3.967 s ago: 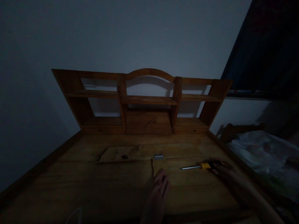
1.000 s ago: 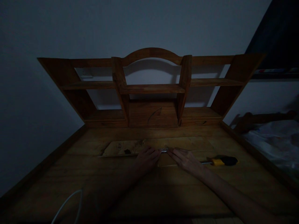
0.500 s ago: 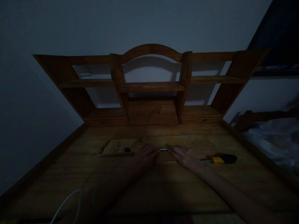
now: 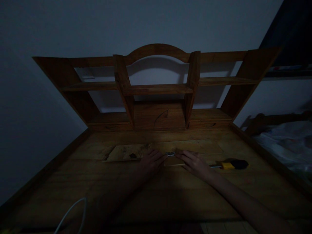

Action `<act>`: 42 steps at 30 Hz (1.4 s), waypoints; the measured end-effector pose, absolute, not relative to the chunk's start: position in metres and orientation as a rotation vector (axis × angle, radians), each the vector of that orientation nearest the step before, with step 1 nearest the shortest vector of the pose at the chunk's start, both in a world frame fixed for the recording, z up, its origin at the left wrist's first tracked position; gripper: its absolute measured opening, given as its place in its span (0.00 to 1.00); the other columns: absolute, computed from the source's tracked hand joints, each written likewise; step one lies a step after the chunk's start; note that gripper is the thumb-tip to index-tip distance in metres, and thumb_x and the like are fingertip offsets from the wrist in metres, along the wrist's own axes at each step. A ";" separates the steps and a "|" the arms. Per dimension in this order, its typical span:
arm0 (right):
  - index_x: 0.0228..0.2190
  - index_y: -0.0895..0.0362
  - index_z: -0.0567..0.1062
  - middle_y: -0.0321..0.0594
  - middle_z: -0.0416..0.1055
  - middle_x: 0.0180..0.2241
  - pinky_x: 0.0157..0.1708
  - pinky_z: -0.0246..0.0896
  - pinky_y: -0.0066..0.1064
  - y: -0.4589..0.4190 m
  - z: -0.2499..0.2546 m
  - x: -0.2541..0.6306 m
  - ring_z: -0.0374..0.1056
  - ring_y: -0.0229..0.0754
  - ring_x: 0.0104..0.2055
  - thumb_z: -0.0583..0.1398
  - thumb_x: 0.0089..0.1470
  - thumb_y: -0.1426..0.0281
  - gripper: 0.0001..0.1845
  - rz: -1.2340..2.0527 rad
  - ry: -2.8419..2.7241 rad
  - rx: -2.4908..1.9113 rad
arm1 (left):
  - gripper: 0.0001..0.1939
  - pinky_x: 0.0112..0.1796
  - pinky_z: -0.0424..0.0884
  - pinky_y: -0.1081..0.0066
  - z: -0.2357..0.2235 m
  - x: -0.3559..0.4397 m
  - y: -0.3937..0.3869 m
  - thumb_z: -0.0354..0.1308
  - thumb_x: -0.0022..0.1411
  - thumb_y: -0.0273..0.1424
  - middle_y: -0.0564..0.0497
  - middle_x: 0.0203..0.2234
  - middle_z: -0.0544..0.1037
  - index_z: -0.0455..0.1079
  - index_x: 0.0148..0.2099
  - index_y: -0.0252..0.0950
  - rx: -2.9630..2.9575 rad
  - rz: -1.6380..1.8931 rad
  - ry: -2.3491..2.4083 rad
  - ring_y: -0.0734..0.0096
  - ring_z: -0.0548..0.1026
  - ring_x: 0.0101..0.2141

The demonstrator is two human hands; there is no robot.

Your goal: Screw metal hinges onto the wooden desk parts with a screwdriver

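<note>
A small shiny metal piece that looks like a hinge (image 4: 170, 154) sits between my two hands, over the boards on the desk. My left hand (image 4: 152, 161) is closed, its fingertips pinching the left end. From the other side, the fingertips of my right hand (image 4: 191, 160) pinch the right end. Just right of that hand lies a screwdriver (image 4: 234, 164) with a yellow and black handle; its tip is hidden behind my wrist. One thin wooden board (image 4: 124, 153), with dark stains and a ragged left end, reaches under my left hand. Another pale board (image 4: 204, 147) lies behind my right hand.
A wooden shelf unit (image 4: 158, 90) with several compartments stands along the back of the desk (image 4: 73, 182). Raised wooden edges run down both sides. At lower left a white cable (image 4: 70, 208) loops up. Beyond the right edge is whitish plastic-like material (image 4: 287, 146). The room is dim.
Both hands keep their hold on the hinge, which seems slightly tilted and raised compared with before. The view has shifted a little; the screwdriver and boards stay in place.
</note>
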State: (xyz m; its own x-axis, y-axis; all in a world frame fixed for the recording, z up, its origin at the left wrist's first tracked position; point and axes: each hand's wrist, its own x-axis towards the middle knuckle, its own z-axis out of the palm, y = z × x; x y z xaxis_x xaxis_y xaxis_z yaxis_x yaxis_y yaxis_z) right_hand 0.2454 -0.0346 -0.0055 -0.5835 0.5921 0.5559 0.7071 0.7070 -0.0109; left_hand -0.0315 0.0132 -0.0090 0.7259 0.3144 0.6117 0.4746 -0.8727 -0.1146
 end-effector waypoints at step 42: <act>0.45 0.57 0.84 0.30 0.68 0.15 0.33 0.63 0.32 -0.012 0.016 0.250 0.61 0.35 0.19 0.65 0.58 0.55 0.22 1.271 -1.283 -1.133 | 0.15 0.54 0.72 0.57 0.015 -0.031 0.014 0.49 0.72 0.30 0.46 0.48 0.81 0.78 0.50 0.39 -3.066 -1.536 -1.256 0.62 0.78 0.50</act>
